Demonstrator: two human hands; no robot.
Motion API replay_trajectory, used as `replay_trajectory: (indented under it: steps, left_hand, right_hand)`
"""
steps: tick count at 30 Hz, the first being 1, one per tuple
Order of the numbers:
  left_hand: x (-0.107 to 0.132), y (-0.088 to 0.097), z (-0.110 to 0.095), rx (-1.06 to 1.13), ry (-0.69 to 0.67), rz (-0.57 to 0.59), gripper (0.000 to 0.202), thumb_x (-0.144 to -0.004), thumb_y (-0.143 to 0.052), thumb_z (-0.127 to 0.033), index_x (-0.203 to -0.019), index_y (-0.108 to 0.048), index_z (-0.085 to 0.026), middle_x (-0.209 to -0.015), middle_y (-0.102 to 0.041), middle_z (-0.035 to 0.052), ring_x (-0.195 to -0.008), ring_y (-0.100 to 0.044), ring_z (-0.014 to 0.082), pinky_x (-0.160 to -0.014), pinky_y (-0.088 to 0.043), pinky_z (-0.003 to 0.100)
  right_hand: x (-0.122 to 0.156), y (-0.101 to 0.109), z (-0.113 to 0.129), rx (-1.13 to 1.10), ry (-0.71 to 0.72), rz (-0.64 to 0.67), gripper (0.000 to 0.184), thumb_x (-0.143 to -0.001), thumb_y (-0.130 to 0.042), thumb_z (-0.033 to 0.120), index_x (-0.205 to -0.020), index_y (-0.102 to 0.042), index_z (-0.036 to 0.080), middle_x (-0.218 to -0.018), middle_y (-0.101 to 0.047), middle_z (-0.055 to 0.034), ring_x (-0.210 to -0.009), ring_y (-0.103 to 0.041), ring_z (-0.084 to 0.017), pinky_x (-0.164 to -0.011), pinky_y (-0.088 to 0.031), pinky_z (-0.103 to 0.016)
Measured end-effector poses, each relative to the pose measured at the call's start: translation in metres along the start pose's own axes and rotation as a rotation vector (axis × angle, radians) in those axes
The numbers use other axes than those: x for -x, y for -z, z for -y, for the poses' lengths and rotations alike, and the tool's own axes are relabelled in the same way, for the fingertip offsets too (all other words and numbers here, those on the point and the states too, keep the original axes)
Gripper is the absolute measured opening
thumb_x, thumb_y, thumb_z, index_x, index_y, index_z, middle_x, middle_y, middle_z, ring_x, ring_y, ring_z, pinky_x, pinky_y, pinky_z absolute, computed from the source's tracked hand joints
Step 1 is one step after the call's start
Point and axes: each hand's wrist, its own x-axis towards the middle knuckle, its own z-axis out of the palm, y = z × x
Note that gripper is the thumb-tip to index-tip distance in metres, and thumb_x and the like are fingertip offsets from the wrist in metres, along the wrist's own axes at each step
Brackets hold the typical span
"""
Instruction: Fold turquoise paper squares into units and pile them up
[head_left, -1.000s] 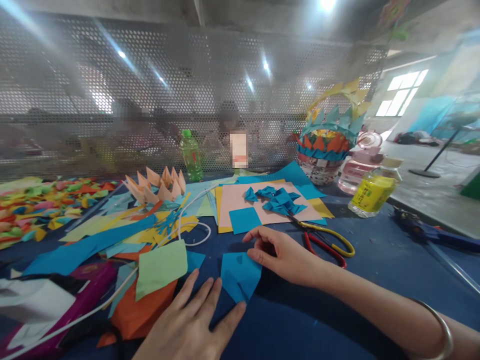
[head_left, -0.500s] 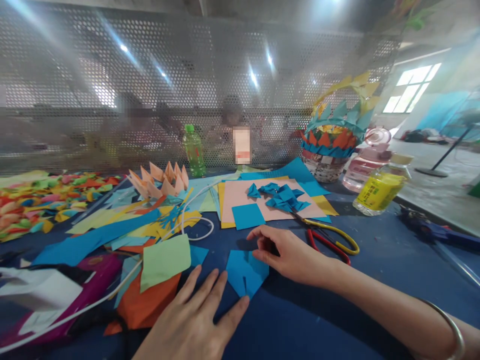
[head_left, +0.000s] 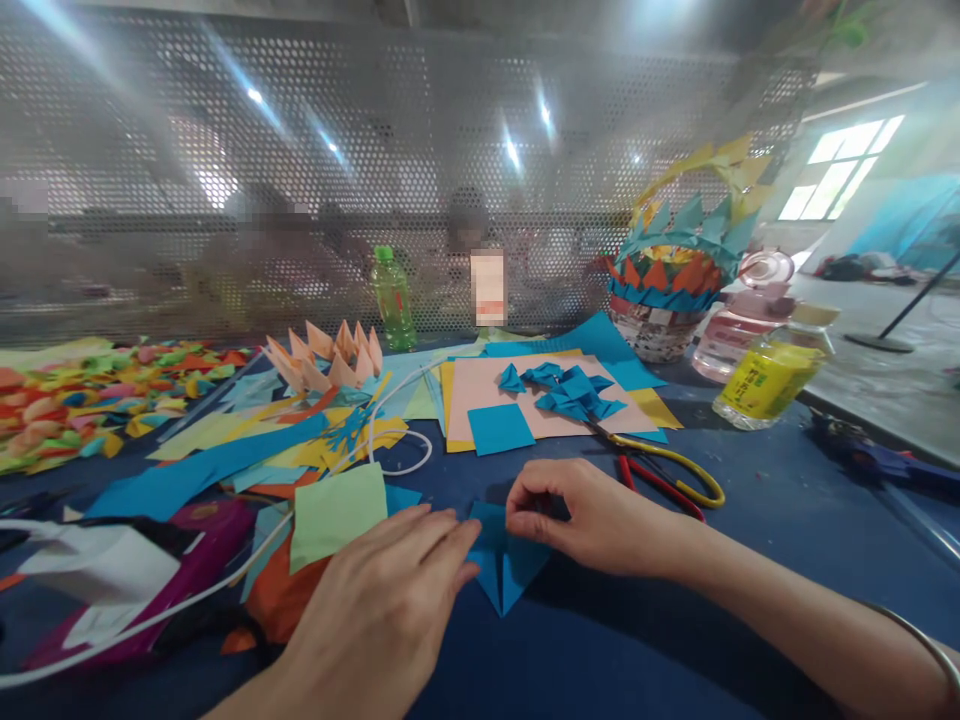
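Observation:
A folded piece of blue paper (head_left: 501, 575) lies on the table between my hands, one corner pointing toward me and a crease line running up its middle. My right hand (head_left: 562, 510) is curled, thumb and forefinger pinched at the paper's upper right edge. My left hand (head_left: 397, 580) rests at the paper's left edge with its fingers stretched out close together, the fingertips at the paper. Just beyond lies a flat blue square (head_left: 501, 429), beside several small folded blue pieces (head_left: 577, 392) on a pink sheet (head_left: 472, 385).
Scissors (head_left: 667, 470) with red and yellow handles lie to the right. Behind them stand a tilted yellow-labelled bottle (head_left: 772, 380), a pink bottle (head_left: 739, 335) and a decorated paper basket (head_left: 660, 310). Left are a white cable (head_left: 225, 585), a purple device (head_left: 199, 545) and paper scraps (head_left: 112, 400).
My left hand's spread fingers have drawn together and moved from the lower edge to the paper's left side. My right hand stays at the upper right edge. The view has shifted slightly.

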Motion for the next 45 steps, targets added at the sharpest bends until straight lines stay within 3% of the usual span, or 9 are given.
replay_trajectory:
  steps: [4,7,10,15,21,26,30,38,45]
  left_hand:
    - [-0.009,-0.005,0.004,0.226,0.048,0.072,0.024,-0.091,-0.048,-0.015,-0.108,-0.063,-0.024,-0.11,-0.062,0.0037,-0.095,-0.064,0.0202,-0.08,-0.052,0.03]
    - [-0.014,-0.01,0.007,0.391,0.033,0.126,0.028,-0.085,-0.054,-0.006,-0.104,-0.063,-0.024,-0.108,-0.06,0.0008,-0.101,-0.059,0.0176,-0.088,-0.047,0.03]
    - [-0.019,-0.01,0.006,0.472,0.067,0.181,0.021,-0.082,-0.055,-0.002,-0.089,-0.063,-0.021,-0.099,-0.06,-0.0003,-0.097,-0.058,0.0168,-0.086,-0.045,0.03]
    - [-0.022,-0.001,0.0,0.49,0.134,0.244,0.019,-0.083,-0.052,-0.005,-0.073,-0.058,-0.02,-0.076,-0.061,-0.0033,-0.079,-0.058,0.0159,-0.077,-0.043,0.03]
    - [-0.025,0.001,0.008,0.583,0.209,0.285,0.02,-0.08,-0.057,-0.01,-0.094,-0.063,-0.022,-0.09,-0.067,-0.0028,-0.088,-0.061,0.0172,-0.08,-0.044,0.028]
    - [-0.029,0.0,0.012,0.581,0.173,0.289,0.017,-0.08,-0.055,-0.009,-0.073,-0.066,-0.02,-0.075,-0.065,-0.0036,-0.077,-0.061,0.015,-0.074,-0.042,0.026]
    - [-0.028,0.001,0.009,0.566,0.17,0.285,0.017,-0.081,-0.057,-0.009,-0.072,-0.066,-0.02,-0.074,-0.065,-0.004,-0.076,-0.06,0.0145,-0.074,-0.041,0.026]
    - [-0.03,-0.003,0.006,0.542,0.177,0.283,0.017,-0.083,-0.056,-0.009,-0.073,-0.065,-0.019,-0.076,-0.063,-0.0029,-0.077,-0.058,0.015,-0.074,-0.039,0.027]
    - [-0.026,-0.012,0.003,0.514,0.187,0.27,0.014,-0.082,-0.055,-0.011,-0.073,-0.06,-0.02,-0.079,-0.061,-0.0015,-0.082,-0.055,0.0178,-0.079,-0.037,0.031]
  right_hand:
    - [0.004,0.005,0.003,0.026,0.038,0.152,0.023,-0.079,-0.072,0.041,-0.086,-0.068,0.019,-0.084,-0.067,-0.0006,-0.077,-0.058,-0.015,-0.069,-0.041,-0.024]
    - [0.006,0.002,0.0,0.066,0.042,0.174,0.02,-0.076,-0.076,0.035,-0.085,-0.067,0.019,-0.085,-0.065,-0.0002,-0.081,-0.058,-0.016,-0.071,-0.04,-0.025]
    - [0.005,-0.002,-0.001,0.081,0.042,0.163,0.013,-0.078,-0.075,0.028,-0.082,-0.067,0.019,-0.082,-0.064,0.0004,-0.081,-0.057,-0.015,-0.072,-0.039,-0.025]
    - [0.004,-0.008,0.002,0.11,0.034,0.115,0.006,-0.08,-0.071,0.02,-0.079,-0.066,0.017,-0.078,-0.062,-0.0005,-0.077,-0.056,-0.015,-0.07,-0.038,-0.024]
    - [0.005,-0.009,0.006,0.105,0.035,0.095,0.006,-0.078,-0.072,0.015,-0.077,-0.066,0.017,-0.076,-0.062,-0.0003,-0.077,-0.056,-0.015,-0.07,-0.039,-0.024]
    - [0.004,-0.015,0.003,0.097,0.035,0.057,0.008,-0.078,-0.071,0.014,-0.075,-0.064,0.017,-0.076,-0.061,0.0006,-0.078,-0.055,-0.014,-0.072,-0.039,-0.025]
    - [0.003,-0.024,-0.002,0.122,0.065,-0.022,0.009,-0.08,-0.07,0.015,-0.076,-0.063,0.017,-0.079,-0.061,0.0007,-0.08,-0.054,-0.014,-0.074,-0.038,-0.026]
    - [0.004,-0.01,0.003,0.089,-0.004,0.116,0.017,-0.075,-0.076,0.023,-0.086,-0.064,0.018,-0.084,-0.062,0.0004,-0.08,-0.054,-0.015,-0.071,-0.038,-0.025]
    - [0.004,-0.008,0.009,0.08,-0.039,0.134,0.019,-0.075,-0.077,0.023,-0.087,-0.064,0.017,-0.086,-0.062,0.0003,-0.081,-0.054,-0.015,-0.071,-0.038,-0.024]
